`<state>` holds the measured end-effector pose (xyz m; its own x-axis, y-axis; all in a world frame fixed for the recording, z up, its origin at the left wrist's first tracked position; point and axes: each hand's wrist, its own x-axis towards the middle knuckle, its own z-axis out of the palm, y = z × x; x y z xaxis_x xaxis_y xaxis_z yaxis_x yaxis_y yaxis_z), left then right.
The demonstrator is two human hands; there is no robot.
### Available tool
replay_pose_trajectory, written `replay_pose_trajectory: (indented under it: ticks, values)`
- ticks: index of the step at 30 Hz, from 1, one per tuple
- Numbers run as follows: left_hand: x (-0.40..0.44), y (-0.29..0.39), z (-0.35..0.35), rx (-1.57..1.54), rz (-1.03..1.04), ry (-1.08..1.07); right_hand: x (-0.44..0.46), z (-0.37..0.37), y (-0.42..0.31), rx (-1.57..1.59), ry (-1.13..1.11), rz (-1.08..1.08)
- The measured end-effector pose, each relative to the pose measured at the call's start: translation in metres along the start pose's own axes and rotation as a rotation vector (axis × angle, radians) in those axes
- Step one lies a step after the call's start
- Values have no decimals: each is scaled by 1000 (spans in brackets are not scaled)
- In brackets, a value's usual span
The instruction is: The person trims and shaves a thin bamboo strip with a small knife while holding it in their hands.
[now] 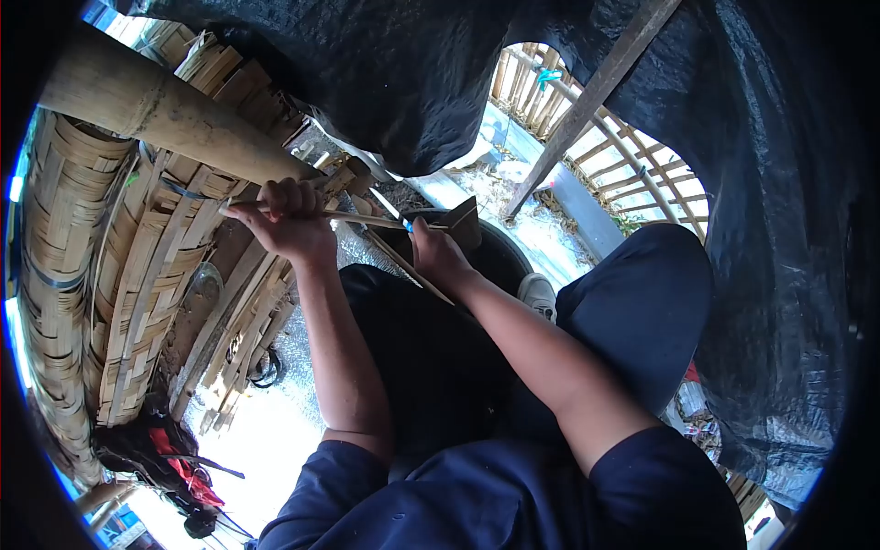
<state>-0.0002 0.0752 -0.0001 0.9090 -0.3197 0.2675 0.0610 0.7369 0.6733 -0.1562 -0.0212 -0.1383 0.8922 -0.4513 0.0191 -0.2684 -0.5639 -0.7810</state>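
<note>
My left hand [291, 220] is closed around a thin bamboo stick [357, 218], its pale end poking out past the fist on the left. The stick runs across to my right hand [438, 258], which is closed on what looks like a knife. The knife's narrow pale blade [385, 203] points up and left, with a blue band beside my thumb; the handle is hidden in the fingers. Just beyond my right hand is a brown, angular flat piece [465, 225]; whether it joins the stick I cannot tell. Below lies a dark round tub [502, 261].
A thick bamboo pole [170, 119] slants in from the upper left, above woven bamboo panels [156, 275]. Black plastic sheeting [770, 229] hangs overhead and at right. A wooden post [587, 110] crosses the opening. My bent knees flank the work; a red and black bundle [188, 472] lies lower left.
</note>
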Motion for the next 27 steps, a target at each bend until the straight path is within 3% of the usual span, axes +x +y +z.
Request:
replay_pose_trajectory:
  ticks: [1,13,22,24,27]
  values:
    - [0,0,-1,-19,-26,77,2,1,2,0,2,-1]
    - [-1,4,0,20,-10,143,-1,1,-3,-137,-116,111]
    - [-10,-9,15,20,-23,-13,-5,0,28,-318,-131,102]
    - [-12,-7,28,56,-47,-6,-4,-6,26,-282,-187,218]
    - [-9,-9,30,50,-71,32,0,-11,26,-359,-251,211]
